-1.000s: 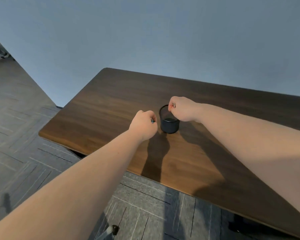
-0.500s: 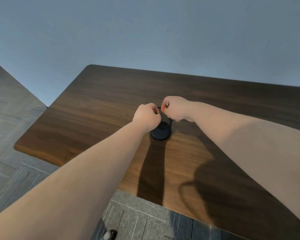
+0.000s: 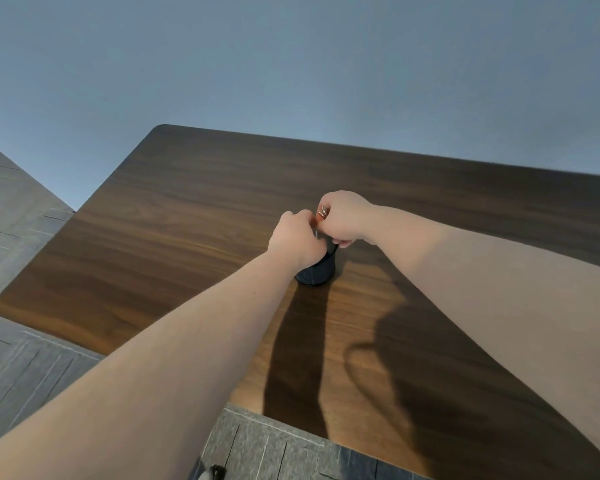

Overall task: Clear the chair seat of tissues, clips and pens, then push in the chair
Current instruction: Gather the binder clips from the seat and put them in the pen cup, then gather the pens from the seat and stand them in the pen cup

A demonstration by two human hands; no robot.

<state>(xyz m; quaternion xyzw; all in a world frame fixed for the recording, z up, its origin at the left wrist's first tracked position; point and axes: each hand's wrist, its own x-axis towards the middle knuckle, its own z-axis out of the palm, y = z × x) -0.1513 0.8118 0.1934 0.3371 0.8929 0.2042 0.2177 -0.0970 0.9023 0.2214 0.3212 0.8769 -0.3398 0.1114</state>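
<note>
A dark mesh pen cup [image 3: 317, 270] stands on the brown wooden desk [image 3: 174, 237]. My left hand [image 3: 297, 239] is closed into a fist right over the cup's near rim and hides most of its opening. A thin grey tip of a small item [image 3: 316, 233] pokes out between its fingers; I cannot tell whether that item is a pen or a clip. My right hand [image 3: 343, 216], with a ring on one finger, is closed too. It touches the left hand above the cup's far rim. Its contents are hidden. The chair seat is out of view.
Grey carpet tiles [image 3: 25, 368] lie left of and below the desk's near edge. A small grey and black part [image 3: 211, 474] shows at the bottom edge over the floor. A plain blue-grey wall [image 3: 291, 64] rises behind the desk.
Both hands have come together over the cup; the left moved right onto its rim. The view has shifted closer to the desk.
</note>
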